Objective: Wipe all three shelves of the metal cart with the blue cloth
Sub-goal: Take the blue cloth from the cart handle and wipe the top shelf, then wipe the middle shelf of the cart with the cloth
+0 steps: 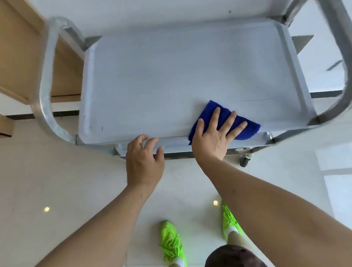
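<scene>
Blue cloth [242,130] under right hand [214,136]

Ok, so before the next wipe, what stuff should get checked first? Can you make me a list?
1. Blue cloth lies flat on the top shelf: ok.
2. Right hand presses the cloth with spread fingers: ok.
3. Left hand steadies the cart's front edge: cannot tell, its fingers are at the rim.
4. Nothing stands in the wiping path on the top shelf: ok.
5. Lower shelves ready for wiping: cannot tell, hidden beneath.
6. Cart wheel locked: cannot tell.
</scene>
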A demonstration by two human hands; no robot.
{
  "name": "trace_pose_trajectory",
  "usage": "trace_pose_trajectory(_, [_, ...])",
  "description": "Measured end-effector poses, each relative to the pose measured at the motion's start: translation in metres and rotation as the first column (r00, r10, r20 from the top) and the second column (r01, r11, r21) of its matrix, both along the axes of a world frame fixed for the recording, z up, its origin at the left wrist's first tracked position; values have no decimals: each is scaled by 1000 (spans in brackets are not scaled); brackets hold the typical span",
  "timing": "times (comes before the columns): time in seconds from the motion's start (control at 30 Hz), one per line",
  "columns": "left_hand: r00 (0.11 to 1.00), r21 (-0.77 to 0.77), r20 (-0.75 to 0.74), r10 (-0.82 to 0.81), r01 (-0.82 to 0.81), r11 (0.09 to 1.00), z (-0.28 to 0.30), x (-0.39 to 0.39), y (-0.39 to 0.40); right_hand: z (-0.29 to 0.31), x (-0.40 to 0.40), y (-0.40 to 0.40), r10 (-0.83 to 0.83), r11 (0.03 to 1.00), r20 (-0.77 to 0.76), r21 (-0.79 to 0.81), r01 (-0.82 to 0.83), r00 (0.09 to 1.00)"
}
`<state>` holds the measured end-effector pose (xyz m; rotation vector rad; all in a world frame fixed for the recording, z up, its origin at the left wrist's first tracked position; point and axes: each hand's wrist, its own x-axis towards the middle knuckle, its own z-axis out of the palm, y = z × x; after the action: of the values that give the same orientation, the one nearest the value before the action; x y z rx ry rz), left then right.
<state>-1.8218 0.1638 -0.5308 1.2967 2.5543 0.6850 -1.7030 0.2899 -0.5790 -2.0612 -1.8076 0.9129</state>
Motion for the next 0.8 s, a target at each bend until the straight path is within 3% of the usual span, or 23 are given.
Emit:
trace_pose_trajectory(0.33, [983, 4, -31, 183, -183, 983, -11, -108, -125, 3, -143, -101, 206, 978, -19, 37, -206, 978])
trace_pose_trajectory(0.6, [932, -126, 6, 363, -359, 925, -34, -150, -221, 1, -238, -165, 483, 867, 87, 95, -490, 871])
trace_pose_trajectory(0.7, [924, -154, 11, 382, -376, 914, -43, -149, -239, 0, -245, -168, 482, 852, 131, 160, -498, 866])
trace_pose_trajectory(0.8, [924, -160, 12, 382, -375, 913, -49, -141, -243, 2, -237, -167, 464, 845, 65, 265, -464, 883])
